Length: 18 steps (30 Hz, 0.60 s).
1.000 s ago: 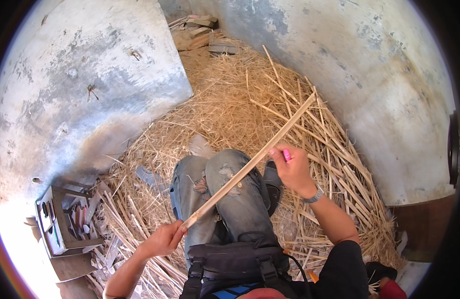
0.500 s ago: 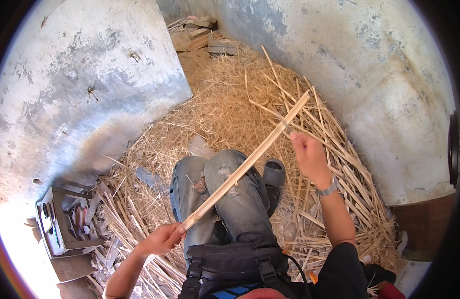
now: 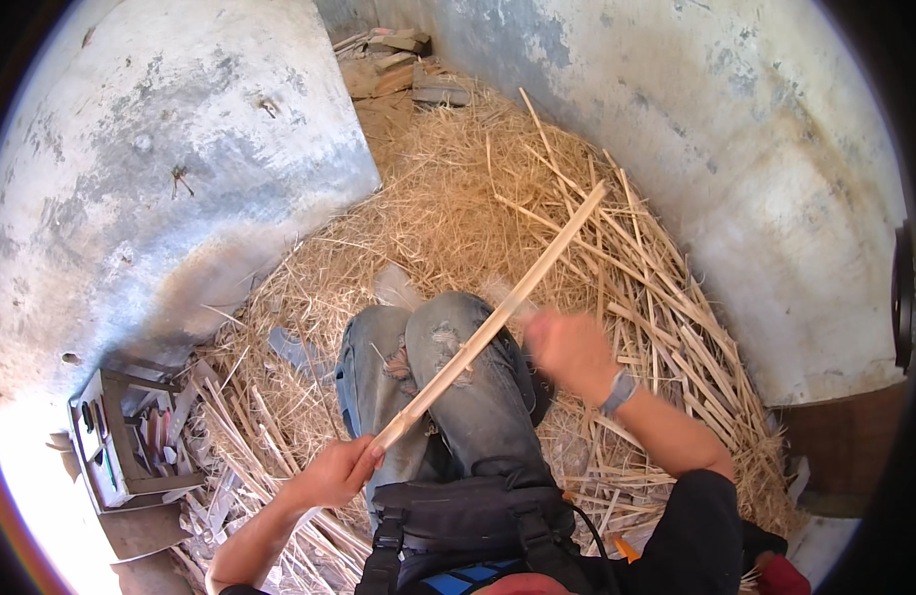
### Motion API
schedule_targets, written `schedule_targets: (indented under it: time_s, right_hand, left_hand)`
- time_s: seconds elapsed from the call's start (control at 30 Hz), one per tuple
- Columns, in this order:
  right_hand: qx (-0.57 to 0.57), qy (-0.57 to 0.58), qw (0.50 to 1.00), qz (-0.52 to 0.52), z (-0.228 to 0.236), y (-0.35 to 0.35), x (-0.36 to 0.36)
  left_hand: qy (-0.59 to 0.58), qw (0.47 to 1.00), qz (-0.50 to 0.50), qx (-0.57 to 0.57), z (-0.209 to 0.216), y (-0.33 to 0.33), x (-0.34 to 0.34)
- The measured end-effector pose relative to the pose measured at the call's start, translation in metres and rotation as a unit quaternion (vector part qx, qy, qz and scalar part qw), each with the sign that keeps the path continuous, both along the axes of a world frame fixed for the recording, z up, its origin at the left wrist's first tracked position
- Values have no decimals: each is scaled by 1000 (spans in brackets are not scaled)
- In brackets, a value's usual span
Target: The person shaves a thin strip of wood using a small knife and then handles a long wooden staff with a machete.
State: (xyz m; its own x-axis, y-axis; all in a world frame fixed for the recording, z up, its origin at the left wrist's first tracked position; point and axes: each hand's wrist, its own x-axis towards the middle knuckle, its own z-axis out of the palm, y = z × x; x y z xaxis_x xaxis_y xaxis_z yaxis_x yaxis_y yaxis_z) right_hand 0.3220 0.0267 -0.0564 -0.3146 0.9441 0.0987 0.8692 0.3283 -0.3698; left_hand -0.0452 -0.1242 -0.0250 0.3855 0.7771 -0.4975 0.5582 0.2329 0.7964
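Observation:
My left hand [image 3: 334, 471] grips the lower end of a long, pale bamboo strip [image 3: 508, 307]. The strip slants up to the right across my thighs, its far end above the shavings. My right hand [image 3: 574, 349], smeared by motion, is closed around a knife [image 3: 506, 295] beside the strip's middle. Only a blurred bit of the blade shows, close against the strip; its handle is hidden in the fist. Worn jeans [image 3: 468, 416] cover my knees under the strip.
Fine shavings [image 3: 428, 188] cover the floor ahead. A pile of split strips [image 3: 666, 288] lies along the right wall, more strips [image 3: 250, 426] at the left. A small wooden rack [image 3: 131, 436] with tools stands far left. Wood blocks [image 3: 408, 74] lie at the back.
My right hand has swept down and left along the strip, from near its far end to near its middle, the knife with it. The strip has shifted slightly; my left hand still grips its end.

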Motion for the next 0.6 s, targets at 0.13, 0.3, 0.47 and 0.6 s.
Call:
schedule_targets:
  time_s: [0.13,0.3,0.47,0.6]
  right_hand:
    - [15,16,994,-106,4,52,82]
    - [-3,27,999,-27,11,16,44]
    - [-35,-51,998,5,14,-15,3]
    - [1,10,996,-89,2,45,83]
  left_hand:
    - [-32,999,20,-24,4,-17,-3]
    - [-54,997,31,-51,-2,-14,0]
    - [6,1000,11,-8,0,-19,-10]
    - [12,1000,-5,-19,4,-15,-7]
